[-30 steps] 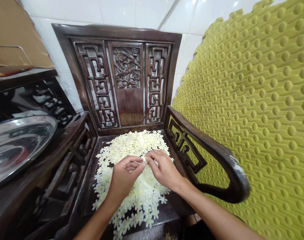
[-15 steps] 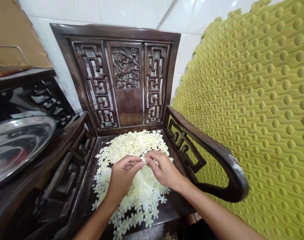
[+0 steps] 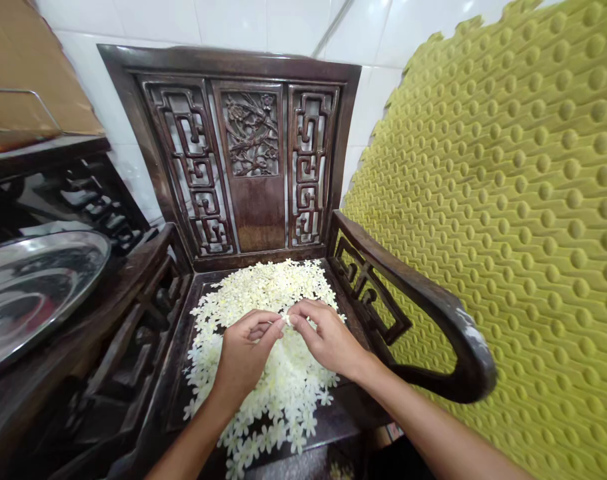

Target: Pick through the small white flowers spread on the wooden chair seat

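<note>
A heap of small pale yellow-white flowers covers the seat of a dark carved wooden armchair. Over the middle of the heap, my left hand and my right hand meet fingertip to fingertip. Together they pinch one small white flower between thumbs and forefingers. Whether a thread or needle is also held is too small to tell.
A big shiny metal tray lies on a dark surface to the left. A yellow-green bumpy foam mat leans against the chair's right armrest. White wall tiles are behind, and brown cardboard stands at the upper left.
Both hands stay pinched together over the flowers; only the fingers shift slightly. The view has drifted a little.
</note>
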Motion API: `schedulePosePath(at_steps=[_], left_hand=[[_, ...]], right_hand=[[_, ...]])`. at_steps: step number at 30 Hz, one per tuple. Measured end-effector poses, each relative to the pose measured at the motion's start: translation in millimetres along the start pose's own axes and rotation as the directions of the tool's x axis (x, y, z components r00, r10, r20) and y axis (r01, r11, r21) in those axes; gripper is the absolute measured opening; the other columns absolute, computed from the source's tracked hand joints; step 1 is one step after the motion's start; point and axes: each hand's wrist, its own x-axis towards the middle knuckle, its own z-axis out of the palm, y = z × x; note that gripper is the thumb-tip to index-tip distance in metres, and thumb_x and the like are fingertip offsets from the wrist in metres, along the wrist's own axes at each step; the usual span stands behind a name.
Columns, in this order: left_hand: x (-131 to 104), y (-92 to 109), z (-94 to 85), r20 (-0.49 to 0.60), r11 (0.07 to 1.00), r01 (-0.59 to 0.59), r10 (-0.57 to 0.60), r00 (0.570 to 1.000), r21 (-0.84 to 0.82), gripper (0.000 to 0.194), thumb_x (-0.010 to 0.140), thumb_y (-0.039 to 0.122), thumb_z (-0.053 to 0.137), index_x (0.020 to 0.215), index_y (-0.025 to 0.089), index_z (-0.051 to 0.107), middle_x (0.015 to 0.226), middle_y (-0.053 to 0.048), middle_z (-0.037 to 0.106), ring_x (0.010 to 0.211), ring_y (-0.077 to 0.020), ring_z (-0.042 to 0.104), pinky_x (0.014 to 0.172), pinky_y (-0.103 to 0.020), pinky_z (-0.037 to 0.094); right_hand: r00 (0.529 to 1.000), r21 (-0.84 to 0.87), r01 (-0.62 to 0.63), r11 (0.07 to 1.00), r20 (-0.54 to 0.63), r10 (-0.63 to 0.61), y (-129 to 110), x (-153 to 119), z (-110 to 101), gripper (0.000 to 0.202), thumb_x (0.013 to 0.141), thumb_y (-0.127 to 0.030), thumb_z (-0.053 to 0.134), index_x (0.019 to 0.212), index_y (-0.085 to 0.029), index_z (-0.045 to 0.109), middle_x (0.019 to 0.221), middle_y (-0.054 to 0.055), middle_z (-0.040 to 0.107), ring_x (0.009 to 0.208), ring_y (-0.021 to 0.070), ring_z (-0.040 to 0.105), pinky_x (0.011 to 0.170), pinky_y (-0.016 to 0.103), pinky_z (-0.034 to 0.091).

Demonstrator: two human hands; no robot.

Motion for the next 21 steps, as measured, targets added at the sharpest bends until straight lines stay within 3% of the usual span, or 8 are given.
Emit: schedulePosePath(at_steps=[9, 16, 21], left_hand=[[-0.8, -2.9, -0.7, -0.011, 0.950, -0.212, 0.221, 0.975, 0.227, 0.008, 0.087, 0.020, 0.063, 0.080, 0.019, 0.068, 0.084, -0.002, 0.065, 0.076, -0.0150, 0.063, 0.068, -0.025, 0.054], [-5.4, 1.2, -3.4, 0.108, 0.861, -0.379, 0.365, 0.925, 0.338, 0.012, 0.092, 0.017, 0.058, 0.086, 0.020, 0.068, 0.088, -0.004, 0.065, 0.084, -0.0165, 0.063, 0.077, -0.028, 0.050], [-3.9, 1.0, -1.9, 0.035, 0.872, -0.368, 0.377, 0.925, 0.324, 0.011, 0.090, 0.016, 0.060, 0.084, 0.020, 0.069, 0.089, -0.004, 0.065, 0.086, -0.0167, 0.063, 0.078, -0.027, 0.052]], right_hand=[[0.995, -0.095, 0.047, 0.994, -0.080, -0.054, -5.6, -5.7, 5.7, 0.009, 0.098, -0.021, 0.054, 0.090, -0.020, 0.058, 0.080, 0.001, 0.063, 0.077, 0.0169, 0.057, 0.082, 0.033, 0.038], [0.995, -0.069, 0.058, 0.996, -0.082, -0.063, -5.6, -4.9, 6.3, 0.007, 0.092, -0.018, 0.056, 0.086, -0.019, 0.059, 0.079, 0.000, 0.065, 0.077, 0.0169, 0.060, 0.083, 0.033, 0.040], [0.992, -0.113, 0.011, 0.994, -0.121, -0.024, -1.0, -3.1, 6.1, 0.011, 0.085, -0.010, 0.056, 0.079, -0.019, 0.056, 0.075, -0.002, 0.063, 0.075, 0.0163, 0.058, 0.081, 0.032, 0.038]])
